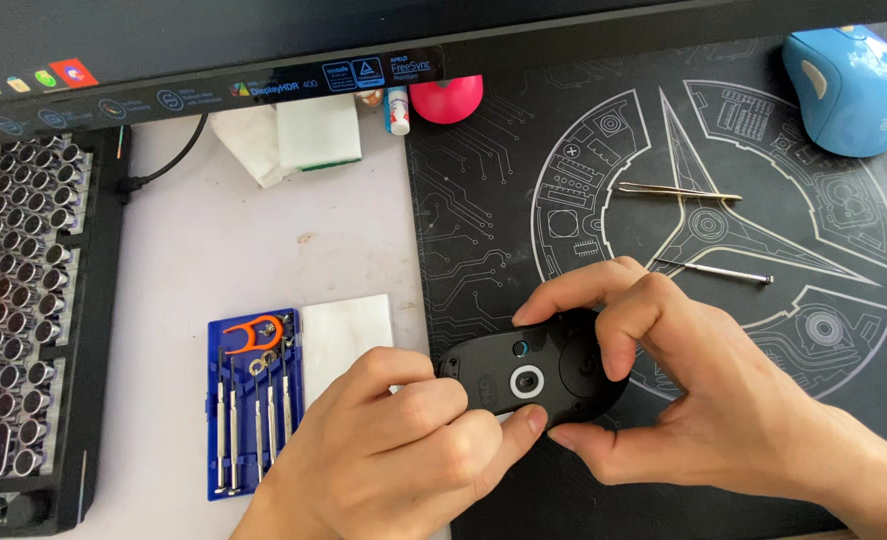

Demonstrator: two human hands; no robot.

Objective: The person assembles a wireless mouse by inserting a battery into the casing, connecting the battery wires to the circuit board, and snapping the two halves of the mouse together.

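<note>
Two bare hands enter from the bottom edge of the view, the left hand (393, 450) at about 7 o'clock and the right hand (683, 400) at about 5 o'clock. No gloves, rings, watch or bracelet show on either. The fingernails are short, plain and unpainted. The right forearm is bare as far as the frame's lower right corner, with no sleeve or cuff in sight. Of the left arm, only a bare wrist shows at the bottom edge.
</note>
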